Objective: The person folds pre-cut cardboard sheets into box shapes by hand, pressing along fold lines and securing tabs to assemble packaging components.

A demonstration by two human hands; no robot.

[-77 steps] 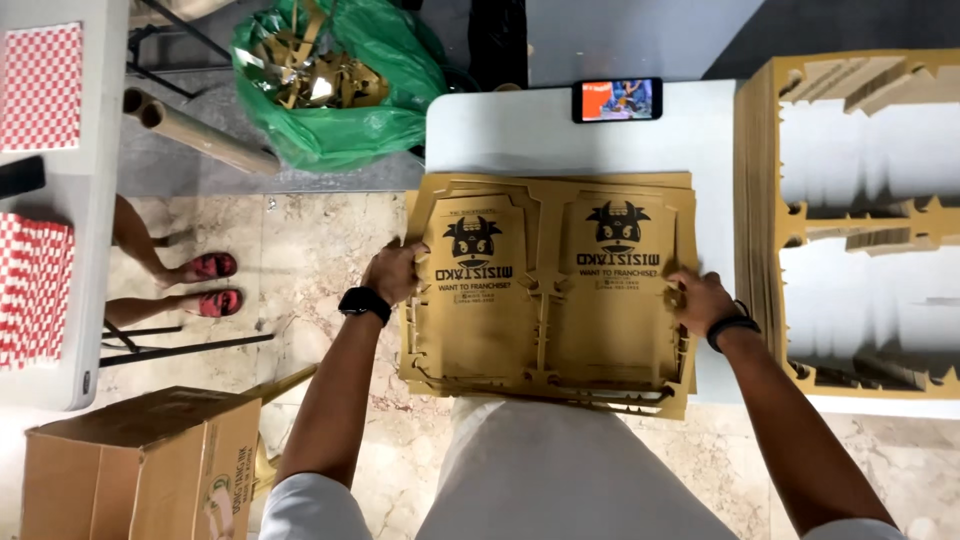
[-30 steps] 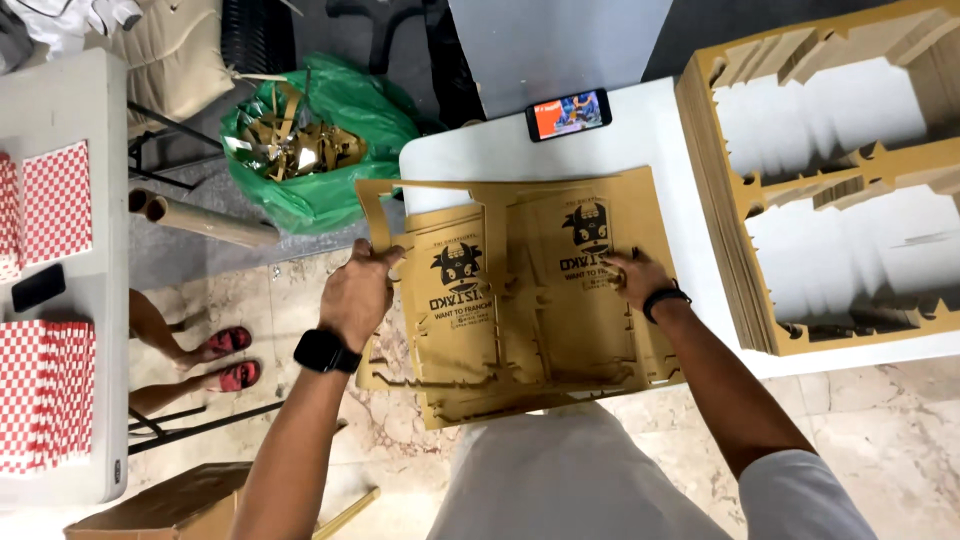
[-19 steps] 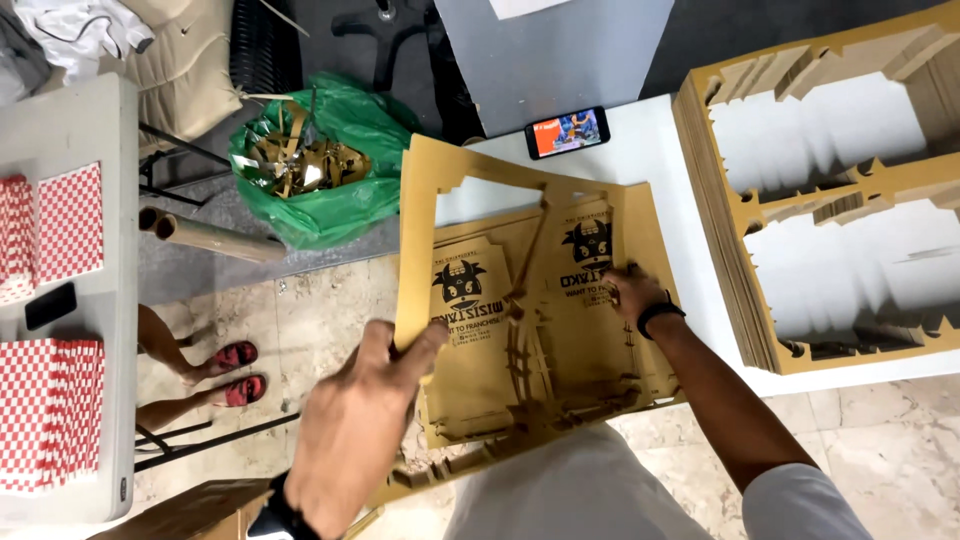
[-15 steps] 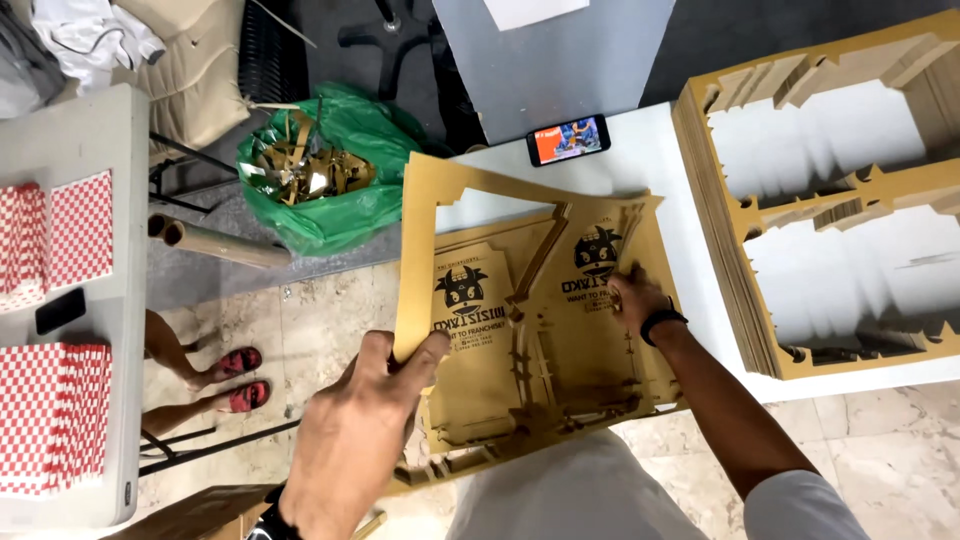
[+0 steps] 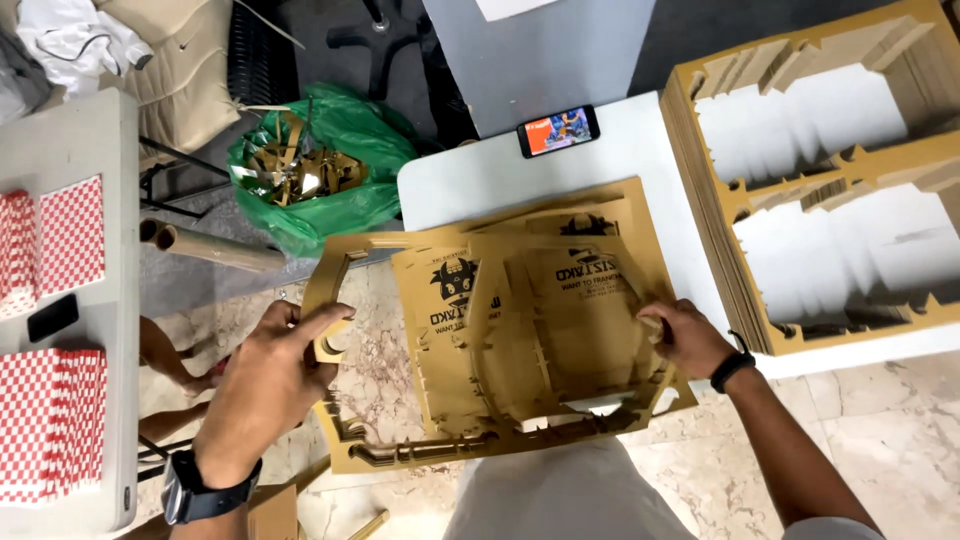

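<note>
A phone [image 5: 558,131] with a lit, colourful screen lies on the white table's [image 5: 480,180] far edge. Brown printed carton blanks [image 5: 530,320] sit nearer, black logos showing.

The cardboard stack [image 5: 900,190] runs off the right edge. A cloth [image 5: 70,40] is cut off far left. The phone [image 5: 558,130] screen is too small to tell.

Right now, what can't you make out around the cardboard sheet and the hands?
- Head view: left hand fingertips curl behind the cardboard frame; grip hidden.
- Right hand fingertips are tucked under the printed panels.
- Stack of cut sheets is cut off by the right edge.
- Scraps in the green bag: too small.
</note>
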